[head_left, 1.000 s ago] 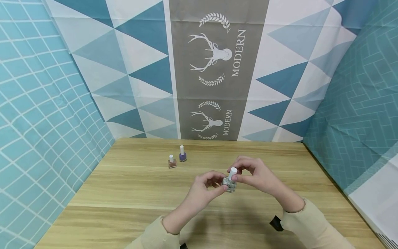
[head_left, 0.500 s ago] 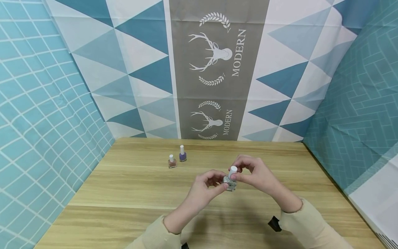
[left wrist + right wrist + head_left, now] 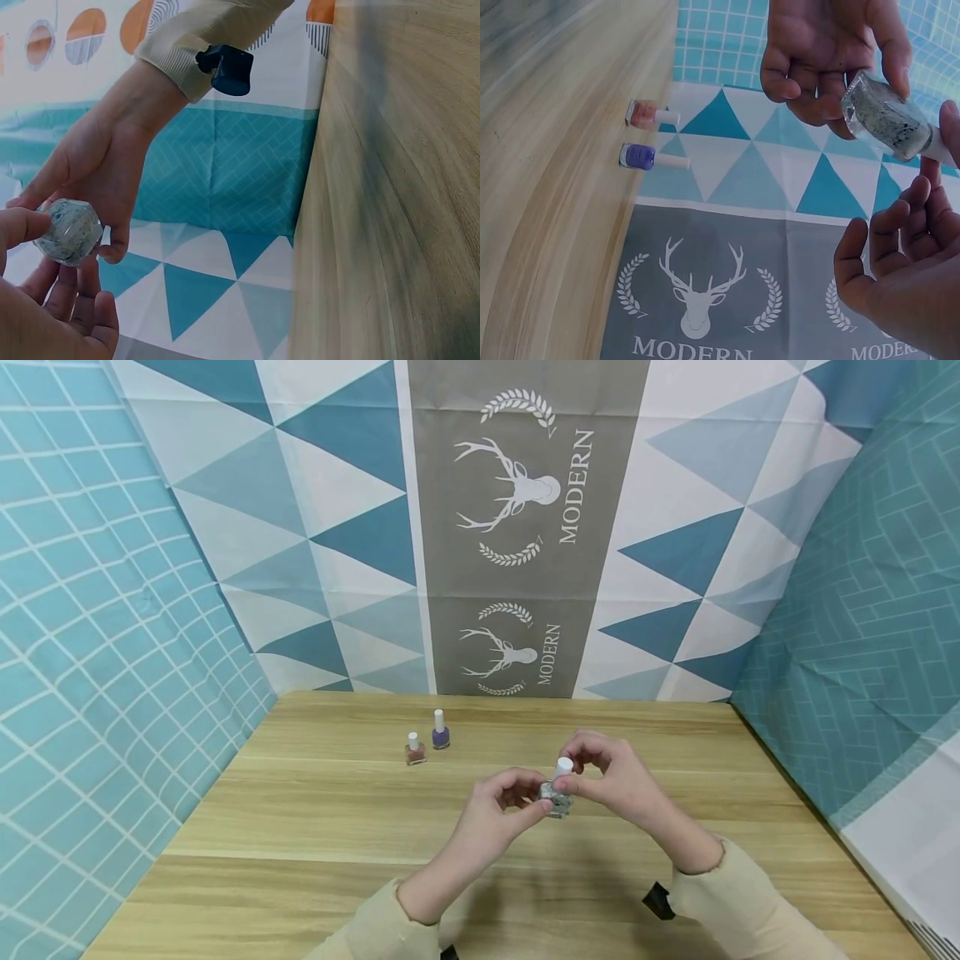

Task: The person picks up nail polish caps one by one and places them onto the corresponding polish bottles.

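Observation:
A clear glass nail polish bottle [image 3: 557,803] with speckled grey-white polish and a white cap [image 3: 563,767] is held up over the table between both hands. My left hand [image 3: 487,820] pinches the glass body between thumb and fingers. The cap is pinched by my right hand [image 3: 624,785]. In the right wrist view the speckled bottle [image 3: 889,116] lies tilted, cap toward the right hand [image 3: 907,277], and cap and bottle look joined. From the left wrist view the bottle's base [image 3: 71,231] faces the camera, and the cap is hidden.
Toward the back left of the wooden table [image 3: 337,827] stand a pinkish-brown nail polish bottle [image 3: 416,753] and a purple one [image 3: 441,737], both with white caps. Patterned cloth walls [image 3: 360,552] rise behind and at both sides.
Both hands have stayed on the bottle and drifted very slightly up. The right forearm has shifted a little to the left. The two standing bottles have not moved.

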Tool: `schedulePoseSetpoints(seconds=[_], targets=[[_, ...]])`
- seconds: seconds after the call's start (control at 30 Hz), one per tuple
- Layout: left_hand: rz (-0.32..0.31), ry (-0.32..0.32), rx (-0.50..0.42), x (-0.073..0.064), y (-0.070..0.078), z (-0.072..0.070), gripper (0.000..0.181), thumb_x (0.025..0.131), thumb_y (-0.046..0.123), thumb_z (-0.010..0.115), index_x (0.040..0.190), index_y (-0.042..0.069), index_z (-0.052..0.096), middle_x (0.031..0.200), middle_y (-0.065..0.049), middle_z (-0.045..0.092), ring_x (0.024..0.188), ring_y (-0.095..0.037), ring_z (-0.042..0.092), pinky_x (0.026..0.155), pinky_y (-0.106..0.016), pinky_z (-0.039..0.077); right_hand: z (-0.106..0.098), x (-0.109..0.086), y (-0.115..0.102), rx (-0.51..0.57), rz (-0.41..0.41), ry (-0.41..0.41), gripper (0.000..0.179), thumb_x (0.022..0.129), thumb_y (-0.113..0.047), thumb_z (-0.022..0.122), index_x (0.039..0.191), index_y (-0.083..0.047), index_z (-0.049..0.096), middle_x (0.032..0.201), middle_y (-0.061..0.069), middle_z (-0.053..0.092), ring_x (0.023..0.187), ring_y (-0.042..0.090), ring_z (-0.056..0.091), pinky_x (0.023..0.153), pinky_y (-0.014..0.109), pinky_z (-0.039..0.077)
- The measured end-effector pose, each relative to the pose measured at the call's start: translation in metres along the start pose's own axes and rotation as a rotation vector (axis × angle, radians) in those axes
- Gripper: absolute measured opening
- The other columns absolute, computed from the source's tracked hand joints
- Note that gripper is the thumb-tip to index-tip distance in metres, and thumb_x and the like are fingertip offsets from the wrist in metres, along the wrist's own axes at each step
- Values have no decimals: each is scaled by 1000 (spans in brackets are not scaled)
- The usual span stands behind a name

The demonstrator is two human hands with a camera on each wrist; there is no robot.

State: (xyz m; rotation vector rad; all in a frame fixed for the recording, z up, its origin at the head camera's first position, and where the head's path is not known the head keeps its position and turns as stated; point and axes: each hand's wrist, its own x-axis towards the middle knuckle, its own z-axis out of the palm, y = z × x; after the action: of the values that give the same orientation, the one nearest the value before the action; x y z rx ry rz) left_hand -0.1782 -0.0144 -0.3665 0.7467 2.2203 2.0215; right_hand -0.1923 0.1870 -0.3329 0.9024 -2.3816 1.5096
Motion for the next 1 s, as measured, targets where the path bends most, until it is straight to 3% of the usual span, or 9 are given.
schedulePoseSetpoints(seconds=[0.3,0.6,1.0], targets=[[-22,-11,-7,-1,-2,-1,25,85,16,70,108,7,67,98,-8,67,86,-14,58,74,-22,49,-5,1,-1,-3,-110,-86,27,93,-2,54,119,-7,63,104,1,62,87,15,56,76,27,49],[-41,-25,-24,-1,-3,-1,25,85,16,70,109,6,67,99,-10,67,84,-14,59,71,-21,49,-10,1,-4,26,-157,-137,27,93,1,52,113,-9,67,103,9,61,89,15,54,73,29,47],[-62,-14,-34,-2,0,-1,26,85,17,70,109,7,67,101,-9,67,86,-14,59,74,-22,49,-11,0,-2,-12,-159,-103,21,92,0,56,108,-8,66,103,-1,62,89,14,55,72,28,48]])
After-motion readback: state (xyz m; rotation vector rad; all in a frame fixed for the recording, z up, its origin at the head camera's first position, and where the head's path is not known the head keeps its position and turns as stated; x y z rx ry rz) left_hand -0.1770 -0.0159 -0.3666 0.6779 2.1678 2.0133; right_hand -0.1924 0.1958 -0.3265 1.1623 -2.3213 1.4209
